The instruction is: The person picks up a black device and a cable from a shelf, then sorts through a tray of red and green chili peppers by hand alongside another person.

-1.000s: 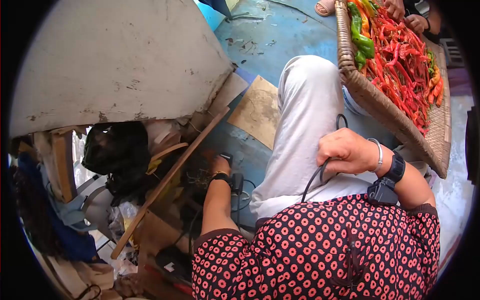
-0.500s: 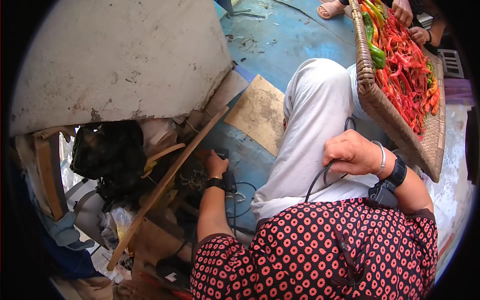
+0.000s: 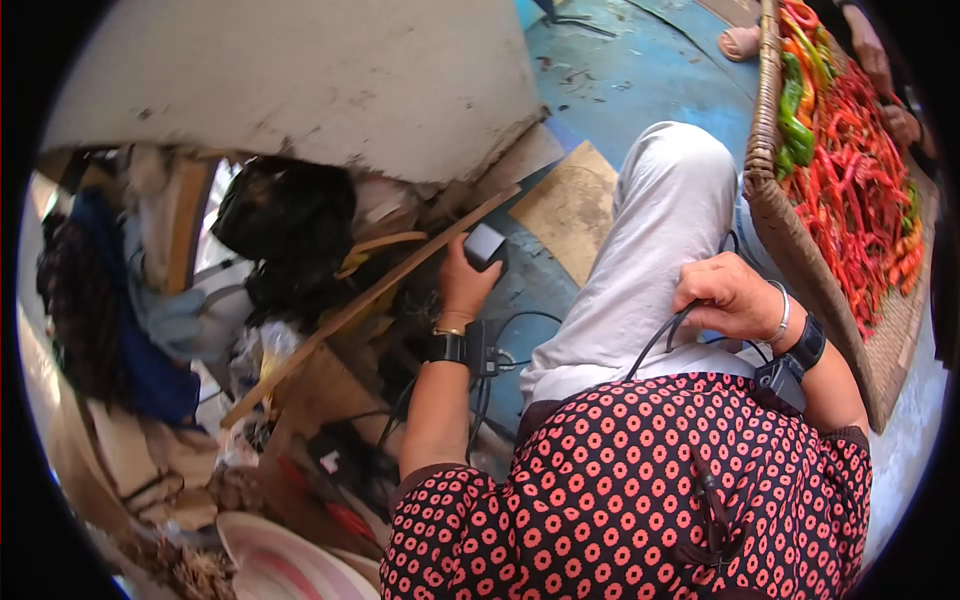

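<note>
My left hand (image 3: 464, 284) is closed around a small dark block with a shiny grey face (image 3: 485, 245); its exact kind I cannot make out. It is held over the floor beside a long wooden strip (image 3: 370, 300). Near my right thigh, my right hand (image 3: 728, 292) grips a loop of black cable (image 3: 652, 352), whose lower end runs behind the patterned shirt. Each wrist carries a black strap with a small device, the left one (image 3: 482, 350) having cables hanging from it.
A woven basket (image 3: 765, 130) of red and green peppers (image 3: 850, 170) stands to my right, with another person's hand (image 3: 900, 125) at its far side. A cardboard sheet (image 3: 572, 205) lies on the blue floor. Black bags (image 3: 285, 215) and clutter fill the left.
My left hand has come up and forward, bringing the grey-faced block into sight. My right hand keeps its hold on the cable. The view has swung toward the left.
</note>
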`<state>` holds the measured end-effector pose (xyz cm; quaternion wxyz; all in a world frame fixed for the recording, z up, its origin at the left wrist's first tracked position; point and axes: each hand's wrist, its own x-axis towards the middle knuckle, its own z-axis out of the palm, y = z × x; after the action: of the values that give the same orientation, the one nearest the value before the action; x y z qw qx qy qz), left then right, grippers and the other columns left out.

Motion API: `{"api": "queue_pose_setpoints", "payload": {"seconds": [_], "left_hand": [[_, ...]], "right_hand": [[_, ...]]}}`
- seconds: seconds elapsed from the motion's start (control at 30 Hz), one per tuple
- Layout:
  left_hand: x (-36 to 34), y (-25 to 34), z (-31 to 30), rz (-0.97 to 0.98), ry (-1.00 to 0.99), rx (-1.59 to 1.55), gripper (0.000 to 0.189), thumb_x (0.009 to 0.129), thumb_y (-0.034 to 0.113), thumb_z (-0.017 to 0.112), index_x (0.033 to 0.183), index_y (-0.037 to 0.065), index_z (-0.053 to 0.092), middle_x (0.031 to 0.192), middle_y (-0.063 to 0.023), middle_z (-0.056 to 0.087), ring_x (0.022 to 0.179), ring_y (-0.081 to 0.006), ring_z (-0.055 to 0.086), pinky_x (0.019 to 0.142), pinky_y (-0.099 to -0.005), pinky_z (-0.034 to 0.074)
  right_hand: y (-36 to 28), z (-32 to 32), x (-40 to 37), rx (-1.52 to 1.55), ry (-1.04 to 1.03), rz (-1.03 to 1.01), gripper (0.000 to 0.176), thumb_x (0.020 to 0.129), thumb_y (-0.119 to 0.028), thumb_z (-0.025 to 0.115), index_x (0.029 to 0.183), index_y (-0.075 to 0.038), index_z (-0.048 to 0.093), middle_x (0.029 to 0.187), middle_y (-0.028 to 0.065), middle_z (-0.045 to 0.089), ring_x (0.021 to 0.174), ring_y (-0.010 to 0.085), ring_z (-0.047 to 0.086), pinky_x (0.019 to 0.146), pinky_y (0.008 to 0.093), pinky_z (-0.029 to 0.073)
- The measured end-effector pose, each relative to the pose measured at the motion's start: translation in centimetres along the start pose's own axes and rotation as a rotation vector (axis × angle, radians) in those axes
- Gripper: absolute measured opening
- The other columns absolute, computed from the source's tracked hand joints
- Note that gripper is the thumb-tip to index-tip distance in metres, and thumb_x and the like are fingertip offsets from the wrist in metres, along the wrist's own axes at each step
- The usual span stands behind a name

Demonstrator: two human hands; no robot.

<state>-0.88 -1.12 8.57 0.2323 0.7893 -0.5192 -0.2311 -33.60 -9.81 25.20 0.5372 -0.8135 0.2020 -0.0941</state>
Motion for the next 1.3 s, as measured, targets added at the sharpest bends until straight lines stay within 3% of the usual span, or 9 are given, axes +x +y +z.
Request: {"api": "queue_pose_setpoints", "payload": {"seconds": [0.1,0.27,0.43,0.67,0.73,0.87,0.97,1.17,1.3], "left_hand": [[-1.1,4.2,-3.8,0.044,0.046,0.008,0.058,0.06,0.022,0.072,0.109,0.009,0.042,0.088,-0.0193,0.058,0.081,-0.036,0.057,0.068,-0.0399,0.046],[-4.4,9.9,-11.6,0.031,0.159,-0.075,0.058,0.058,0.009,0.074,0.108,0.005,0.044,0.091,-0.0083,0.057,0.083,-0.0155,0.056,0.073,-0.0289,0.046],[-9.2,11.1,-20.1,-0.017,0.329,-0.38,0.058,0.065,0.001,0.067,0.115,0.003,0.038,0.105,-0.008,0.048,0.095,-0.0175,0.05,0.084,-0.0287,0.041],[-16.5,11.4,-31.0,-0.105,0.63,-0.022,0.053,0.066,0.004,0.067,0.113,-0.002,0.042,0.097,-0.0095,0.053,0.088,-0.016,0.052,0.08,-0.0269,0.041],[-18.1,11.6,-32.6,-0.316,0.594,0.544,0.054,0.064,0.015,0.069,0.11,-0.002,0.046,0.093,-0.0138,0.057,0.084,-0.0217,0.056,0.076,-0.0299,0.044],[-20.7,6.6,-33.9,-0.444,0.472,0.775,0.056,0.057,0.024,0.071,0.103,-0.002,0.049,0.089,-0.0225,0.059,0.085,-0.0348,0.057,0.074,-0.0378,0.045],[-22.3,3.0,-33.3,-0.621,0.267,0.755,0.057,0.057,0.024,0.071,0.102,-0.003,0.05,0.089,-0.0224,0.059,0.086,-0.0348,0.057,0.074,-0.0388,0.045],[-25.8,-3.4,-31.6,-0.575,0.127,0.774,0.055,0.055,0.024,0.071,0.098,-0.003,0.051,0.088,-0.0224,0.059,0.086,-0.0353,0.057,0.075,-0.0392,0.045],[-25.4,-1.5,-30.4,-0.727,-0.015,0.823,0.054,0.053,0.023,0.072,0.096,-0.003,0.052,0.088,-0.0225,0.059,0.086,-0.0351,0.057,0.076,-0.039,0.045]], "right_hand": [[0.6,0.1,-0.1,0.002,-0.001,-0.072,0.018,0.061,-0.001,0.063,0.075,-0.004,0.052,0.067,0.0081,0.051,0.065,0.026,0.054,0.058,0.0319,0.042],[1.2,0.2,-0.7,0.039,0.023,-0.173,0.017,0.062,-0.001,0.063,0.076,-0.003,0.053,0.069,0.0084,0.053,0.066,0.0261,0.054,0.059,0.0314,0.043],[1.8,0.6,-1.7,0.039,0.049,-0.249,0.016,0.062,-0.001,0.062,0.076,-0.003,0.053,0.069,0.0087,0.054,0.067,0.0263,0.055,0.06,0.0316,0.043],[1.3,1.5,-2.1,0.065,0.005,-0.267,0.015,0.062,-0.001,0.06,0.075,-0.003,0.054,0.07,0.0086,0.055,0.068,0.0255,0.056,0.062,0.031,0.044],[1.3,1.6,-2.0,0.06,-0.002,-0.253,0.015,0.062,0.0,0.06,0.075,-0.003,0.054,0.07,0.0088,0.055,0.068,0.0255,0.056,0.061,0.0308,0.044],[1.0,1.6,-1.8,0.031,0.039,-0.203,0.014,0.062,-0.001,0.06,0.075,-0.003,0.055,0.069,0.009,0.055,0.066,0.0253,0.055,0.06,0.0302,0.043],[1.2,1.9,-1.8,0.029,0.071,-0.178,0.014,0.062,-0.001,0.061,0.074,-0.003,0.054,0.068,0.0088,0.055,0.064,0.0249,0.054,0.058,0.0299,0.042],[1.0,2.5,-1.5,0.069,0.098,-0.087,0.014,0.061,0.001,0.06,0.072,-0.002,0.053,0.066,0.008,0.053,0.06,0.0226,0.053,0.056,0.0281,0.041],[1.1,2.5,-1.5,0.063,0.111,-0.082,0.014,0.061,0.001,0.06,0.072,-0.002,0.052,0.065,0.0073,0.052,0.059,0.0208,0.051,0.056,0.0271,0.04]]}}
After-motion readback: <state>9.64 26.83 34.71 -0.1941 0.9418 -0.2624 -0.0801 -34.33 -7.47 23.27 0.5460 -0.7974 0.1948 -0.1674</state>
